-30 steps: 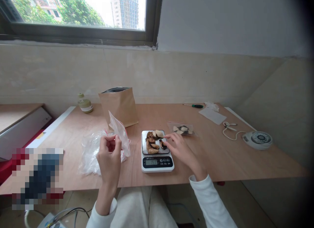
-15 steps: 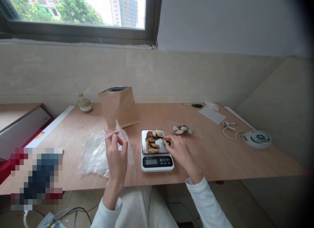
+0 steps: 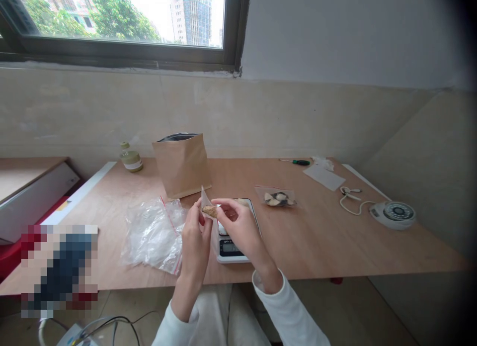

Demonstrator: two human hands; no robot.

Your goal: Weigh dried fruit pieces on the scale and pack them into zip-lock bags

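Note:
My left hand [image 3: 197,239] pinches a small clear zip bag [image 3: 204,196] upright, just left of the scale. My right hand [image 3: 244,229] holds a brown dried piece [image 3: 210,212] between thumb and fingers, at the mouth of that bag. Whether the piece is inside the bag or in front of it I cannot tell. Beneath my right hand is the white kitchen scale [image 3: 233,259], its display partly covered. Most of the dried pieces on its pan are hidden by my hands.
Left of my hands lies a heap of clear zip bags [image 3: 152,236]. Behind stands an open brown paper pouch [image 3: 182,167]. A filled zip bag [image 3: 276,197], a screwdriver [image 3: 301,162], white paper [image 3: 324,177], a corded white device [image 3: 393,215] and a bottle [image 3: 132,159] are also on the table.
My right hand has lifted a brown dried piece off the scale and brought it left to the small bag. My left hand has moved right with the bag.

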